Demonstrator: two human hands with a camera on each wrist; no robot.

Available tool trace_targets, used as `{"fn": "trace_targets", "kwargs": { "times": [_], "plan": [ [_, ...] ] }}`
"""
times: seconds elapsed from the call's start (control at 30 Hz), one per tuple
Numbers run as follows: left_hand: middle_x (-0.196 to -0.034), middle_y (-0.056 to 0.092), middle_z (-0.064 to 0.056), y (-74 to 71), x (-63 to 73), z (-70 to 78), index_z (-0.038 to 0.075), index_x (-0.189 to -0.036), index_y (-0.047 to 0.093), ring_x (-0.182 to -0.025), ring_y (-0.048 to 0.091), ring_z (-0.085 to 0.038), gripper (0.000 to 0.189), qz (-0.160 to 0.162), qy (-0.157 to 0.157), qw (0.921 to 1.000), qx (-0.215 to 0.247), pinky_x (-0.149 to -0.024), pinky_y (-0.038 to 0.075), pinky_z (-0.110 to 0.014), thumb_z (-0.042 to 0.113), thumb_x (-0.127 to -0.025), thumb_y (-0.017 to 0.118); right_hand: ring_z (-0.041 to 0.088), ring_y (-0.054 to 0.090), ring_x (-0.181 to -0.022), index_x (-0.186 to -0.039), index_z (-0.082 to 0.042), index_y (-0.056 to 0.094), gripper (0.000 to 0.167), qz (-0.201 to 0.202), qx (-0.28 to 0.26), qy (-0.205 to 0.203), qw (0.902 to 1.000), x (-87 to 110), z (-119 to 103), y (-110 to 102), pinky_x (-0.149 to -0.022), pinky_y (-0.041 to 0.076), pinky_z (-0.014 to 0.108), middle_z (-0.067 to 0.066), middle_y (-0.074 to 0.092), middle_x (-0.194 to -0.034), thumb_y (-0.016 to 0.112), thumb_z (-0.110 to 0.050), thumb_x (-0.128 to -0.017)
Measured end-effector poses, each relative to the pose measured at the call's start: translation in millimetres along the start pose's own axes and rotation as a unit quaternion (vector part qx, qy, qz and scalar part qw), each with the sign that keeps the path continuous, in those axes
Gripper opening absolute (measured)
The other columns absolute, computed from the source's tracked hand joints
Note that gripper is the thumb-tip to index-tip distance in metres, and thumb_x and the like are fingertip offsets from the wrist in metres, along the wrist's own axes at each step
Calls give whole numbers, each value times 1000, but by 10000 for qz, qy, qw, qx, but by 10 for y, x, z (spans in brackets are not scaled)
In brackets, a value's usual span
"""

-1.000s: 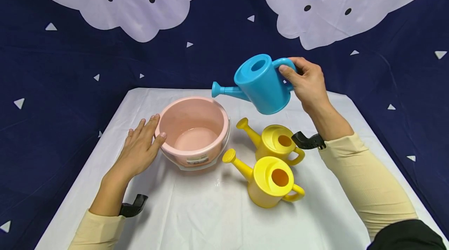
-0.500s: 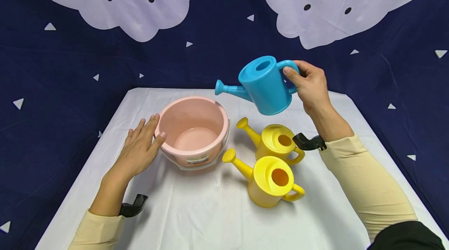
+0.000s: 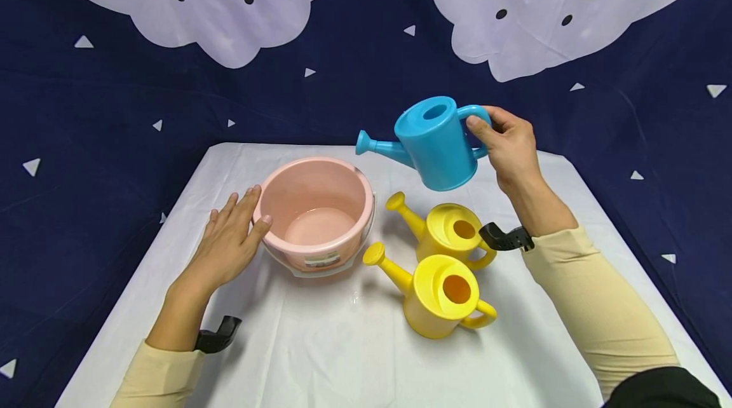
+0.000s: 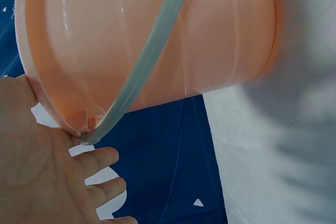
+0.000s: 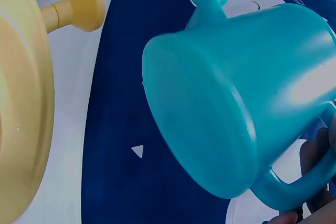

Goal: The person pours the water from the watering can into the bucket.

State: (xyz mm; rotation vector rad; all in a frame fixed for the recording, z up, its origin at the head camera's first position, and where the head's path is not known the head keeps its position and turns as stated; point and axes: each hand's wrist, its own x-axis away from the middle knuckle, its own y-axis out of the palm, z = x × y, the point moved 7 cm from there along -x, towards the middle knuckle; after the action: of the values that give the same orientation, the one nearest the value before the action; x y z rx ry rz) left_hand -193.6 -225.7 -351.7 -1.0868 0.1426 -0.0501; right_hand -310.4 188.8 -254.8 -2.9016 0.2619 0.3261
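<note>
My right hand (image 3: 511,141) grips the handle of a blue watering can (image 3: 439,147), held up over the back of the table. Its spout points left, the rose just right of and above the bucket's far rim. A pink bucket (image 3: 320,166) stands on the table with a little water at its bottom. Fingers straight and spread, my left hand (image 3: 229,243) rests against the bucket's left rim. In the left wrist view the bucket's grey handle (image 4: 144,61) hangs down along its outer side. The right wrist view shows the blue can's base (image 5: 194,114) from below.
Two yellow watering cans, a rear one (image 3: 448,230) and a front one (image 3: 440,300), stand right of the bucket, spouts toward it. A few water drops lie on the white tablecloth (image 3: 320,351). Behind the table hangs a dark blue cloth (image 3: 366,77) with clouds.
The blue watering can has moved slightly right and down with my right hand, its spout drawing away from the bucket and its body tipping back closer to upright. The left hand has stayed put.
</note>
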Motion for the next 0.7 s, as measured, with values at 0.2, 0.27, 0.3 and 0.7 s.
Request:
{"fn": "trace_targets", "kwargs": {
  "times": [0.2,0.27,0.3,0.7],
  "plan": [
    [-160,15,-10,9,-3,0,20,-153,6,-147,4,-38,65,-12,-14,10000,-26,-113,-1,-65,52,-100,24,10,51,-96,-114,-10,67,41,23,-168,35,9999,-6,48,-22,-94,37,34,-11,62,-91,70,-34,-81],
    [-160,15,-10,14,-4,0,20,-153,6,-147,4,-38,65,-19,-14,10000,-33,-113,-1,-65,52,-100,24,10,51,-96,-114,-10,67,41,23,-203,68,9998,1,74,-31,-95,36,34,-11,62,-91,70,-34,-81],
    [-160,15,-10,17,-4,0,20,-153,6,-148,4,-38,65,-25,-17,10000,-30,-113,-1,-65,52,-100,24,10,51,-96,-113,-10,67,41,22,-239,84,9997,5,88,-39,-95,36,34,-11,62,-91,70,-34,-81],
    [-160,13,-9,13,-9,3,20,-153,5,-148,2,-38,65,-22,15,10000,-31,-113,-2,-65,52,-100,23,10,49,-92,-109,-10,68,39,84,-622,292,9976,-1,257,-120,-86,37,30,-8,61,-86,73,-33,-78]
  ]
}}
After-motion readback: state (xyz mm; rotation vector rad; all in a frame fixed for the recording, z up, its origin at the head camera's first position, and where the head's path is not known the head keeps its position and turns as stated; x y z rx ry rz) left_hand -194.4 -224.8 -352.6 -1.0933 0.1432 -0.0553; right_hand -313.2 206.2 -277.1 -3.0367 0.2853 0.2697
